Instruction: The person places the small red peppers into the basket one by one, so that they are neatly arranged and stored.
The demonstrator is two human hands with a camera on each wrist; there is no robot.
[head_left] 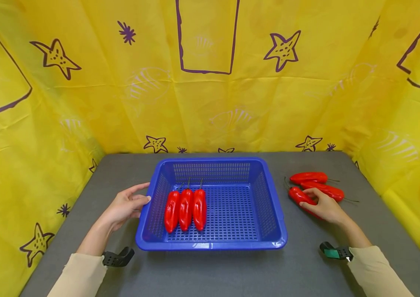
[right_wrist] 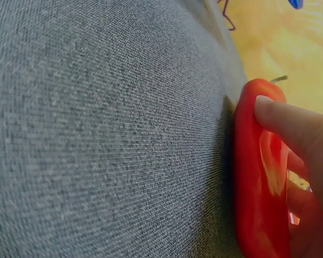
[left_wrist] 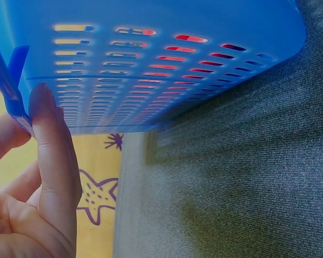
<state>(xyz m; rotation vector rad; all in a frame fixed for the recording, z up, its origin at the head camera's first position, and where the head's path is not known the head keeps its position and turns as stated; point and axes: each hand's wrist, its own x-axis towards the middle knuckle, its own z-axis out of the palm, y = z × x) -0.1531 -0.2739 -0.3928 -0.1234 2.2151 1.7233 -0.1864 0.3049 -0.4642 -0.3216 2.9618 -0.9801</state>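
A blue plastic basket (head_left: 211, 246) stands on the table, and three red chili peppers (head_left: 185, 210) lie side by side in its left half, stems toward the far side. My left hand (head_left: 125, 206) pinches the basket's left rim between thumb and fingers; the left wrist view shows the thumb (left_wrist: 46, 118) against the outer wall. To the right of the basket, my right hand (head_left: 326, 208) grips another red chili pepper (right_wrist: 253, 172), thumb on one side and fingers on the other. That pepper lies low at the table surface. Its lower end is partly hidden by the hand in the head view.
Two more red chili peppers (head_left: 308, 177) lie just beyond my right hand, close together. The grey cloth-covered table (head_left: 210, 274) is bordered at the back and sides by a yellow curtain (head_left: 210, 107) with starfish prints. Dark bands circle both wrists.
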